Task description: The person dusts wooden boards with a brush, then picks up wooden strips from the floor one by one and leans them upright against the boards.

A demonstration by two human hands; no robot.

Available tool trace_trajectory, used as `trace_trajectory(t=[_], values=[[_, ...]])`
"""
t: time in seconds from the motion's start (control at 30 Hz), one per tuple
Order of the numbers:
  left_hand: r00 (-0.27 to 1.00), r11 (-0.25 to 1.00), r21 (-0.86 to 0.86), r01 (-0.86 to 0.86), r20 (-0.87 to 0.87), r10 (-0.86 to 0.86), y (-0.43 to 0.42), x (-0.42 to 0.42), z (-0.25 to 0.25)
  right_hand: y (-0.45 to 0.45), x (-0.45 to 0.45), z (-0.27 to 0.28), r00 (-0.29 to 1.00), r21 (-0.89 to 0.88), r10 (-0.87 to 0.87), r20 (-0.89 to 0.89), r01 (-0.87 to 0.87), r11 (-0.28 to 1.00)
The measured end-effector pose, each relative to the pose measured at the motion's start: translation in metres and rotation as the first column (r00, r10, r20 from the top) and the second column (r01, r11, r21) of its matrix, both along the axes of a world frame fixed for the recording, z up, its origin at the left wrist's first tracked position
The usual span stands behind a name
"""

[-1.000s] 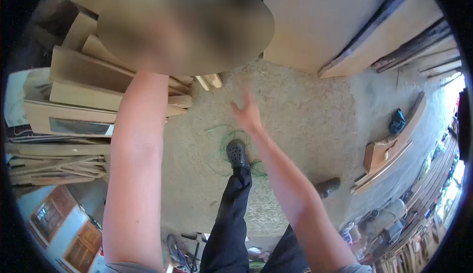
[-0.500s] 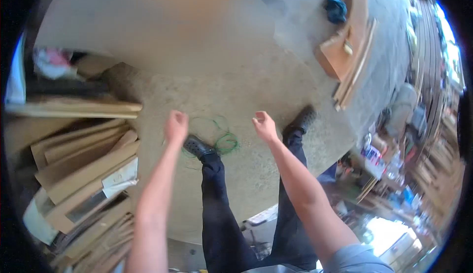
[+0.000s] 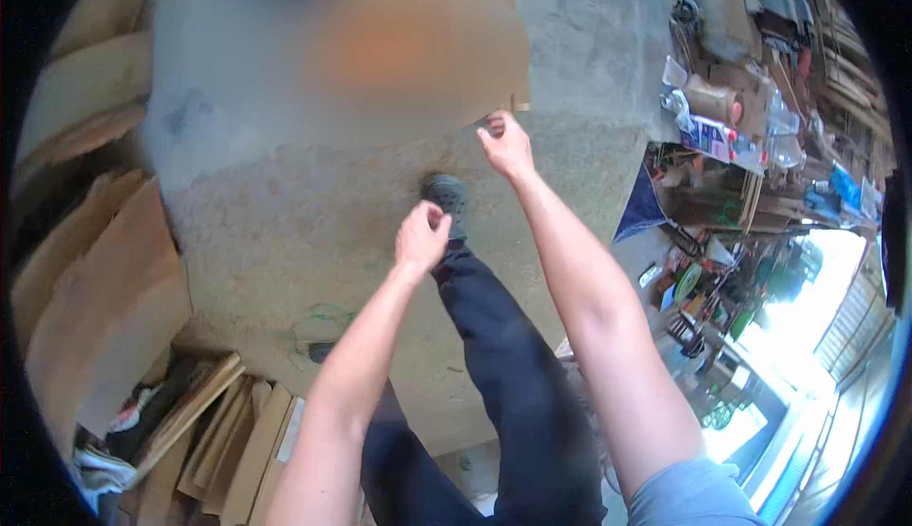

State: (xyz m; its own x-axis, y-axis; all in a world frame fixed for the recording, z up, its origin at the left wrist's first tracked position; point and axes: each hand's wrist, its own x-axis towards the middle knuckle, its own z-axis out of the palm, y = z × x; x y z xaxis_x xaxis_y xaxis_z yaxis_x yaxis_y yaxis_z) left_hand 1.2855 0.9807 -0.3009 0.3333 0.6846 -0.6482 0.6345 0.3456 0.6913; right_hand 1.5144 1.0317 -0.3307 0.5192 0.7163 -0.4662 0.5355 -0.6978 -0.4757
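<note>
My left hand [image 3: 421, 239] hangs over the dark clog [image 3: 448, 205] on my front foot. Its fingers are loosely curled, the thumb stands apart, and I see nothing held. Farther forward, my right hand [image 3: 506, 149] is above the concrete floor [image 3: 313, 203], thumb and fingers apart and nothing visible between them. Just beyond its fingertips shows the end of a thin wooden strip [image 3: 521, 106]. A large blurred patch hides most of what lies ahead. Thin green cord [image 3: 328, 315] lies on the floor by my other shoe [image 3: 321, 350].
Cut boards [image 3: 204, 431] are stacked at the lower left, with a broad brown panel [image 3: 109, 307] leaning above them. Along the right stand a printed carton [image 3: 708, 136], plastic bottles [image 3: 783, 132], a dark blue sheet [image 3: 642, 208] and assorted clutter.
My view has turned right and I have stepped forward. The green cord is now behind, at lower left. Both hands have moved forward over the floor, the right one nearer the blurred patch.
</note>
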Motion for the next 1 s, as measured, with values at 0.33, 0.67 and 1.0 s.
trace_trajectory(t=[0.33, 0.67, 1.0], values=[[0.999, 0.975, 0.221, 0.036, -0.020, -0.033, 0.179, 0.200, -0.079, 0.105, 0.137, -0.049, 0.987, 0.087, -0.117, -0.107, 0.127, 0.988], [0.951, 0.939, -0.196, -0.283, -0.181, 0.249, 0.195, 0.257, -0.099, 0.081, 0.111, -0.071, 0.891, -0.042, -0.399, -0.217, 0.400, 0.916], [0.915, 0.858, -0.395, -0.328, 0.093, 0.392, 0.139, 0.166, -0.034, 0.027, 0.096, -0.055, 0.957, -0.239, -0.238, -0.163, 0.196, 0.951]])
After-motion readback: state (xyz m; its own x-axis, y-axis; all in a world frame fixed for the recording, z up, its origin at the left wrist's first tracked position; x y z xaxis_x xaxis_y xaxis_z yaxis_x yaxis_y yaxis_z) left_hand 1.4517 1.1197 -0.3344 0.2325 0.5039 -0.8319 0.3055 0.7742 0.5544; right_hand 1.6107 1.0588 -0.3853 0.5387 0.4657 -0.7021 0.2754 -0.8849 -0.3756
